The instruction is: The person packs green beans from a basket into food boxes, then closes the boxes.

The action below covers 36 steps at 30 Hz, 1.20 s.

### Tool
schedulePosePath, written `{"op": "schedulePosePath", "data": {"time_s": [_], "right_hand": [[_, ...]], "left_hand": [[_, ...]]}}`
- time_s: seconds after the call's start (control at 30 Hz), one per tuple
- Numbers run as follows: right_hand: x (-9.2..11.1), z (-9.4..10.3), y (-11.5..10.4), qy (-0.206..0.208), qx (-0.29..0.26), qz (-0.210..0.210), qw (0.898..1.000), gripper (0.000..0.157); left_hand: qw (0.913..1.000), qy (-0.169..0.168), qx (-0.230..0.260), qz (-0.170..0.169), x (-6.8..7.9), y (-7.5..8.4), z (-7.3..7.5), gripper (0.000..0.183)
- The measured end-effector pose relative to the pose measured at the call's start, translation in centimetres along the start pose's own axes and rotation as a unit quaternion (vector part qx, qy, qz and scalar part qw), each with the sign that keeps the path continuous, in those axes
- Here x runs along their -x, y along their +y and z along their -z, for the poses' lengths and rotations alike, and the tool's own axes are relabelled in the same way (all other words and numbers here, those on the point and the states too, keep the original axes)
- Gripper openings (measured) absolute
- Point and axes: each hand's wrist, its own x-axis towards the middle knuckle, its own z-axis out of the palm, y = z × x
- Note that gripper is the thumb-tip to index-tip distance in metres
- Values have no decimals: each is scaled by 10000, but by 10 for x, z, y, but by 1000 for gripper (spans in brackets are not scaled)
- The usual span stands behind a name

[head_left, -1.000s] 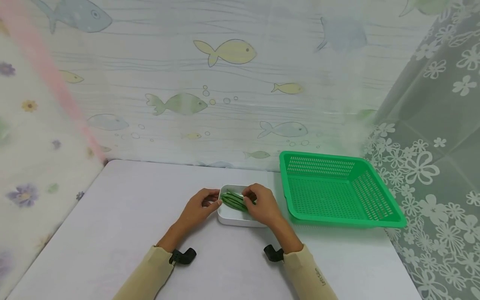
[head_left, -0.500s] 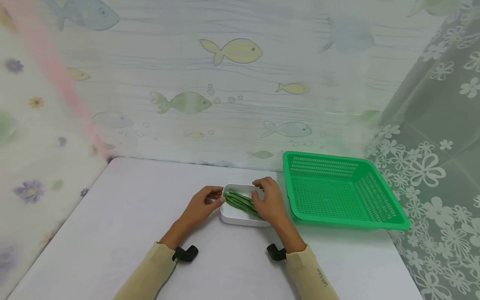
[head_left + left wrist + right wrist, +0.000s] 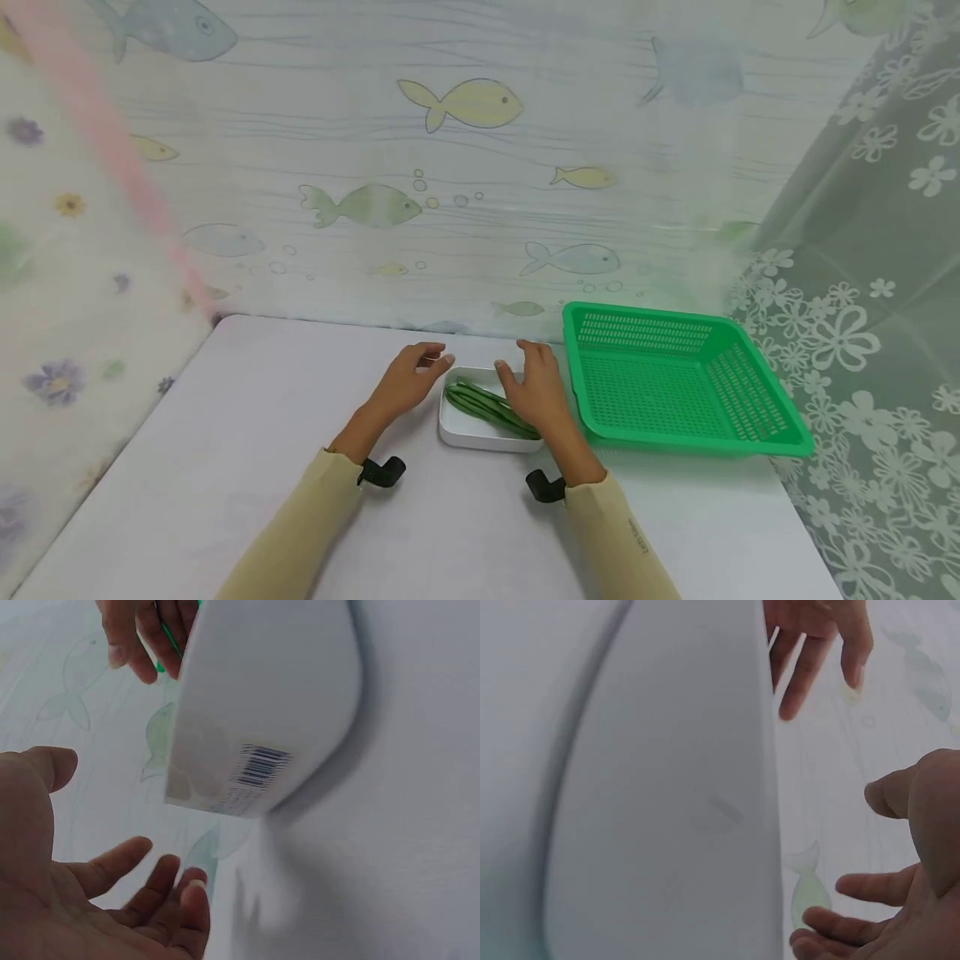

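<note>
Several green beans [image 3: 491,408] lie side by side in a small white tray [image 3: 480,442] at the middle of the table. My left hand [image 3: 407,379] hovers by the tray's left end, thumb and fingers apart, holding nothing. Over the tray's right end hangs my right hand [image 3: 538,392], its thumb spread from the fingers, also holding nothing; it hides part of that end. From the left wrist, the tray's side wall [image 3: 262,682] shows a barcode label [image 3: 262,766], and a gap parts it from my hand. In the right wrist view the beans are hidden behind the tray wall [image 3: 667,787].
A green perforated plastic basket [image 3: 652,392] stands to the right of the tray, close to my right hand. Under everything is a white table [image 3: 247,433]. A fish-patterned curtain [image 3: 465,183] rises behind it, and a flowered lace curtain [image 3: 847,375] borders the right.
My right hand has let go of the beans and drawn up and right, its fingers opening. My left hand has lifted off the tray's left end. The beans rest in the tray.
</note>
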Motion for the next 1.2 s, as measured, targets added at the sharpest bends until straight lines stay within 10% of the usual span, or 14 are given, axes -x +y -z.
{"op": "schedulePosePath", "data": {"time_s": [0.63, 1.2], "right_hand": [[-49, 22, -17, -1200, 125, -1671, 9785, 73], [-68, 19, -18, -1582, 245, -2555, 9535, 78]], "left_hand": [[9856, -689, -386, 1496, -38, 43, 19, 94], [9769, -858, -652, 1844, -54, 80, 6, 92]]}}
